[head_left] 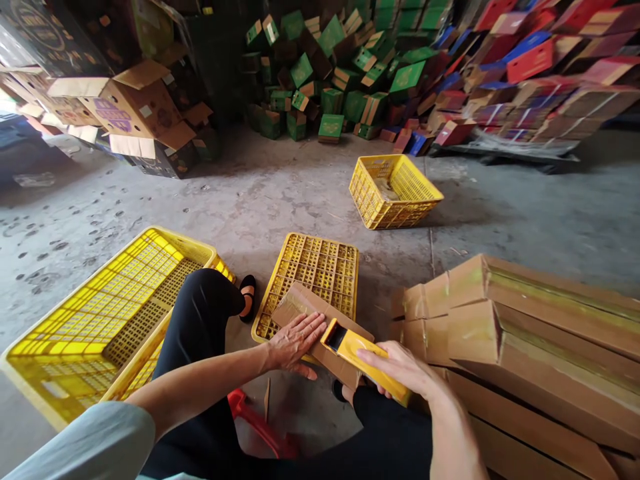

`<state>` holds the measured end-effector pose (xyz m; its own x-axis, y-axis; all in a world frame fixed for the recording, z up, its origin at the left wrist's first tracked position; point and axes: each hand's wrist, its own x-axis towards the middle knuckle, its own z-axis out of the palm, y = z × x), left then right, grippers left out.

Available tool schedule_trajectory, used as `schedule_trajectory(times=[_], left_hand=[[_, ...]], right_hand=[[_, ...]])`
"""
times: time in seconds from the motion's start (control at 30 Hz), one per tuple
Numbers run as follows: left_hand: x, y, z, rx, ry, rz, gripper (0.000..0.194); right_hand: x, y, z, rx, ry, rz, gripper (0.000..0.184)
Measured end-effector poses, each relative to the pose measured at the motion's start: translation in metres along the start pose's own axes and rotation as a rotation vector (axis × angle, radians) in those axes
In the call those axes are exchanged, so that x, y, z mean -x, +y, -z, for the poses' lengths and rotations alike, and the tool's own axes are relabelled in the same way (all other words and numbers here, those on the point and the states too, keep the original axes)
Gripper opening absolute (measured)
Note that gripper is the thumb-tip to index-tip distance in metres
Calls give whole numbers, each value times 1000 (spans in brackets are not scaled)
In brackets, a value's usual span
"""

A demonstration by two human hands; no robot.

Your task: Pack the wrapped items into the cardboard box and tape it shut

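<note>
A flat brown cardboard piece lies across my lap, over an upturned yellow crate. My left hand rests flat on the cardboard, fingers stretched out, pressing it down. My right hand is closed around a yellow tape dispenser, whose front end touches the cardboard just right of my left fingers. My black trouser legs sit below, and I am seated on a red stool.
A large yellow crate stands at my left. A smaller yellow crate sits farther out on the concrete floor. Stacked long cardboard boxes lie at my right. Piles of green, red and blue boxes and brown cartons line the back.
</note>
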<state>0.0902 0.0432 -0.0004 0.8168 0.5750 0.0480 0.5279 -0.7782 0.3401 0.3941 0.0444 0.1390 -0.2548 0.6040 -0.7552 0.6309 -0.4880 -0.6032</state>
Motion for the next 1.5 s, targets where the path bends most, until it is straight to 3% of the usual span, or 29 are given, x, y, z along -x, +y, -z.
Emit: schedule_trajectory(times=[0.2,0.37,0.5,0.83,1.1,1.27,1.5], left_hand=[[0,5,3,-11,-7,26,125],[-4,14,1,-41,-1,53,122],[-9,19,-4,-6,6,-1,123],[-10,15,-7,-23,-11,-42,125],[-10,15,-8,-15,-13,-30,124],[-12,3,-5,8,-92,-57,130],[-33,-26,26,-67,-192,-51,130]], right_hand=[[3,13,6,-25,-3,-9,61],[7,8,4,-1,12,11,59],[8,6,3,34,13,20,56],[6,8,3,7,7,3,57],[12,24,9,-66,1,-43,63],[14,31,9,-93,15,-24,66],[9,32,9,-64,-9,-42,60]])
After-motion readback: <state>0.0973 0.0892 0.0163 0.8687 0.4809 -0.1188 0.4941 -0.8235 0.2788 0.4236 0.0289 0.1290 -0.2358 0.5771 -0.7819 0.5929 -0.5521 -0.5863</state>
